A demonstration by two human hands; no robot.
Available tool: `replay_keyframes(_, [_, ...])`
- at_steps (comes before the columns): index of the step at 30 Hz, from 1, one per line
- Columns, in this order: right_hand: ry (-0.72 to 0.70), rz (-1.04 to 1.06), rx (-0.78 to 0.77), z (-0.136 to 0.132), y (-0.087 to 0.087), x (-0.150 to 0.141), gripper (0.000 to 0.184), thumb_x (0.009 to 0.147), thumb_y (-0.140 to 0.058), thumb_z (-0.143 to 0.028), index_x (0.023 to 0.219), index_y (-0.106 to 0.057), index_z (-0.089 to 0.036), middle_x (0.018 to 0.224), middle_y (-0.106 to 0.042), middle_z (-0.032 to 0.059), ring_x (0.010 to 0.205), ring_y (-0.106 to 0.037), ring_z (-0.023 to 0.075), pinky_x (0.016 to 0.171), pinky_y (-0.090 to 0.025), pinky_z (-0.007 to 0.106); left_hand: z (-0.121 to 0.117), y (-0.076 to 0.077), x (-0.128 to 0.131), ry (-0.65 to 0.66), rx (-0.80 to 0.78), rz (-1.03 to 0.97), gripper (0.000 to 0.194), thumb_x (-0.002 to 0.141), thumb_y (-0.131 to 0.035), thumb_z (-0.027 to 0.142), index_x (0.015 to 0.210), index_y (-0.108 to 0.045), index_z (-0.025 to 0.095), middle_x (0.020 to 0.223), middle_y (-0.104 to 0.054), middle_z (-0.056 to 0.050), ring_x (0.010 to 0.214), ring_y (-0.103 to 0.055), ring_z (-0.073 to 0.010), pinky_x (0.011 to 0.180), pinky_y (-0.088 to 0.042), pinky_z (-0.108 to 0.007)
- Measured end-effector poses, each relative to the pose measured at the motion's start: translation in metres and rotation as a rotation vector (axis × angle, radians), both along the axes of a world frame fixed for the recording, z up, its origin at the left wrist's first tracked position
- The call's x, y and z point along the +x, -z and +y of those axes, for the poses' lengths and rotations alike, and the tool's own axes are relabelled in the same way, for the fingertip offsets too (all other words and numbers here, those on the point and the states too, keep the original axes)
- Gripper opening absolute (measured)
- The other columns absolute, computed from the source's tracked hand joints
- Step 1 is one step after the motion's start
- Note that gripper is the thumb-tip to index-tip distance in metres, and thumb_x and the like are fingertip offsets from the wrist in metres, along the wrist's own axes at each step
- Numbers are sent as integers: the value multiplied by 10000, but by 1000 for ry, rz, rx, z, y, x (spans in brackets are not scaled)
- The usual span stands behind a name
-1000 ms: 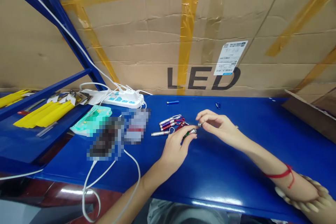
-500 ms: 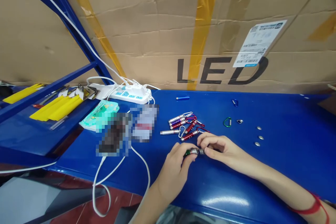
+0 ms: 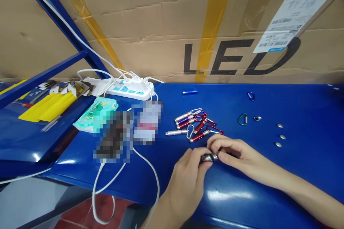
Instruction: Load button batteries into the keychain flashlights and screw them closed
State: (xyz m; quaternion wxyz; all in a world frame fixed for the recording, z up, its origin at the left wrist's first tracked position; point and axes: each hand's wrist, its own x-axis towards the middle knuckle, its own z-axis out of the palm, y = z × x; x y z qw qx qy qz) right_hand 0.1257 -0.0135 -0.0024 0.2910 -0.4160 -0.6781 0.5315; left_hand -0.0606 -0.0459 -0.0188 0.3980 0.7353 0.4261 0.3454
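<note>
My left hand (image 3: 188,177) is closed round a small green flashlight (image 3: 207,158) with a printed label, held just above the table's near part. The thumb and fingertips of my right hand (image 3: 240,154) pinch the silver end piece (image 3: 215,157) at the flashlight's right end. That piece now sits against the body; whether it is screwed in I cannot tell. Beyond my hands lies a group of several mini flashlights (image 3: 199,136), silver, purple and red, with carabiner clips on them. A blue flashlight tube (image 3: 190,92) without a clip lies farther back.
To the right lie a green carabiner (image 3: 242,119), a blue carabiner (image 3: 251,96), a small silver part (image 3: 257,118) and three button cells (image 3: 282,137). A power strip (image 3: 131,90), a green packet (image 3: 95,114), blurred phones and white cables (image 3: 150,164) occupy the left. A large cardboard box (image 3: 161,25) stands behind.
The gap between the green flashlight body and the silver end piece has closed. Both hands stay together in nearly the same pose. The camera view has shifted slightly.
</note>
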Motion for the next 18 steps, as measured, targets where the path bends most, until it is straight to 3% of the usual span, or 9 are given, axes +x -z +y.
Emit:
replay_keyframes(6, [-6,-9,-9,3,3,2,308,861,-530,-463,737,-600,-190,897,-581,51,767,-549,151,660,-431,278,3,-1,2,-28,112,71,204,939,-341,123,1009,-522,183,852,-590,-34,753,-542,-206,664,-448,-299])
replay_keyframes(10, [49,-1,-83,3,1,4,288,786,-636,-449,691,-608,-178,909,-577,48,686,-523,115,580,-419,243,4,1,3,-13,176,143,219,982,-298,175,1017,-514,178,866,-612,-37,728,-535,-217,643,-460,-320])
replay_keyframes(18, [73,-16,-157,8,4,5,274,671,-751,-410,600,-646,-167,677,-568,13,589,-493,106,509,-374,236,3,5,3,13,314,201,346,1029,-181,304,1009,-498,165,780,-614,-24,647,-589,-167,540,-449,-252])
